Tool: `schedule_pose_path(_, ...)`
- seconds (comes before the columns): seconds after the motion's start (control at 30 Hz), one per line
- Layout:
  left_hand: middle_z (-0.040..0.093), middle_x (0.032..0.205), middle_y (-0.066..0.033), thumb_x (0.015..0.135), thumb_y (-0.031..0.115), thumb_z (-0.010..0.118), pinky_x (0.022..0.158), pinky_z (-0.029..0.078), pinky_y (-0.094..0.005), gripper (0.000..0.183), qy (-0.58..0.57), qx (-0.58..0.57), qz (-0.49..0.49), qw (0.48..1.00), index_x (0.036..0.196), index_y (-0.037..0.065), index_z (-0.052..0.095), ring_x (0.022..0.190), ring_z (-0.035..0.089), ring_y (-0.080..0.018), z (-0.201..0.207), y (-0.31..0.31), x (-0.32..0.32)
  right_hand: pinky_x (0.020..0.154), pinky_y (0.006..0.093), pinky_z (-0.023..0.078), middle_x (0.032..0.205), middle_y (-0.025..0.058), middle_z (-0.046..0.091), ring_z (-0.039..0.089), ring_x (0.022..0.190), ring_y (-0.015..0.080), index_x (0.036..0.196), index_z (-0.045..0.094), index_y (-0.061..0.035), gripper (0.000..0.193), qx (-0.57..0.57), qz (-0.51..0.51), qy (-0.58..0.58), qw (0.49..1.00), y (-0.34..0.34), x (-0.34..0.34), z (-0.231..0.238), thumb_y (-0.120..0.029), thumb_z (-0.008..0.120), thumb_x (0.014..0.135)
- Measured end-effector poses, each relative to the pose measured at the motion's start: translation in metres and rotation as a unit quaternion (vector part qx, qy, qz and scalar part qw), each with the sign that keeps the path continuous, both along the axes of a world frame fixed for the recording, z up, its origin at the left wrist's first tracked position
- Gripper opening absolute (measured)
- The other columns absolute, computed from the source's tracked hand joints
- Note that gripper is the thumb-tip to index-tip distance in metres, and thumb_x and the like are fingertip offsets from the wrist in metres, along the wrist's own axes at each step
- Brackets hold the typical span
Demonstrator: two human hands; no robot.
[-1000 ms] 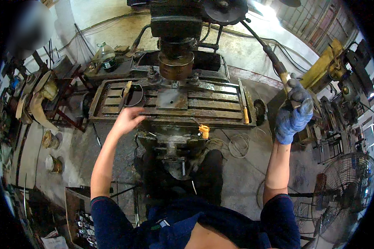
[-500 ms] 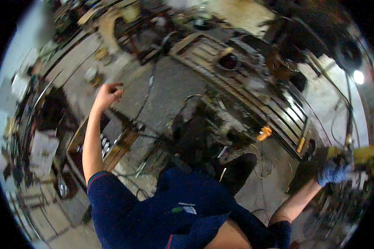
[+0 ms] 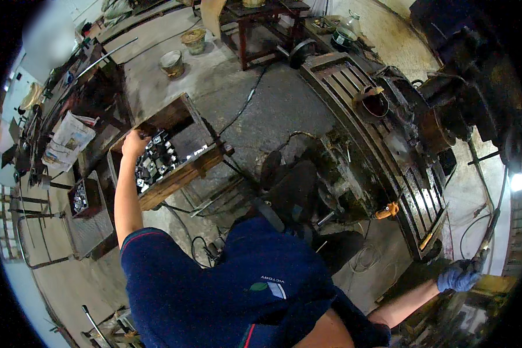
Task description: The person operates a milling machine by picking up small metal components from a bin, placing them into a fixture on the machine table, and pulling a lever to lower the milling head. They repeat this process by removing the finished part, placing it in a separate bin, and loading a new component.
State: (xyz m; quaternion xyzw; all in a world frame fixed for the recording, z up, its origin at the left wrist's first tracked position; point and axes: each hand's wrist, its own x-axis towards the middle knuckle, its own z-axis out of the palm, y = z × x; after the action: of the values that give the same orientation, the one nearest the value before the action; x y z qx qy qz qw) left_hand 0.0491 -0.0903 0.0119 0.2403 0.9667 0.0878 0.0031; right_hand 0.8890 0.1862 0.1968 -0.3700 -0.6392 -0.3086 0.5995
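Note:
My bare left hand (image 3: 134,143) is in the wooden box (image 3: 170,188) left of my knees, at the far left end of a pile of small metal parts (image 3: 155,159). Its fingers are bent down among the parts; whether they hold one is hidden. Far to the right, my right hand (image 3: 461,275), in a blue-grey glove, is closed at the lower end of a dark, slim handle (image 3: 490,229). The glove covers the gripped end, and the fingertips are not clear. A slotted metal machine table (image 3: 383,156) lies between my hands, right of my legs.
An orange-yellow object (image 3: 387,210) sits by the machine table's near edge. A cable (image 3: 246,98) crosses the floor ahead. Two buckets (image 3: 172,64) stand beyond the box, near a dark red table (image 3: 243,40). At the left are a smaller box of parts (image 3: 86,197) and newspaper (image 3: 69,141).
My view has turned and is sharper now. My left hand, earlier raised with loosely bent fingers, has come down into the box of metal parts. My gloved right hand stays far right.

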Motion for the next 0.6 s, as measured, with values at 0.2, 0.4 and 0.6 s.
schedule_pose_path(0.2,0.062,0.099,-0.0173,0.077,0.029,0.056,0.079,0.047,-0.0433,0.030,0.008,-0.087,0.071,0.994,0.095,0.006,0.060,0.095,0.059,-0.0329,-0.045,0.011,0.010,0.063,0.0324,0.048,0.092,0.0105,0.063,0.059,0.074,0.0205,0.093,0.060,0.0020,0.015,0.018,-0.142,-0.110,0.984,-0.010,-0.009,0.022,-0.006,0.053,0.083)
schedule_pose_path(0.4,0.061,0.099,-0.0157,0.072,0.027,0.061,0.077,0.046,-0.0441,0.030,0.016,-0.048,0.013,0.999,0.096,0.009,0.058,0.095,0.056,-0.0347,-0.030,0.031,0.013,0.078,0.0332,0.048,0.099,0.0133,0.063,0.060,0.086,0.0246,0.096,0.063,0.0034,0.025,-0.130,-0.138,0.040,0.981,-0.020,-0.006,0.030,-0.010,0.050,0.079)
schedule_pose_path(0.6,0.061,0.083,-0.0065,0.083,0.010,0.058,0.055,0.049,-0.0278,0.020,-0.455,0.514,-0.108,0.719,0.100,0.001,0.056,0.064,0.059,-0.0144,0.015,0.094,-0.011,0.091,0.0464,0.033,0.087,0.0182,0.058,0.052,0.093,0.0323,0.069,0.050,-0.0018,0.041,-0.029,0.234,0.196,0.952,-0.008,-0.054,0.050,-0.037,0.042,0.089)
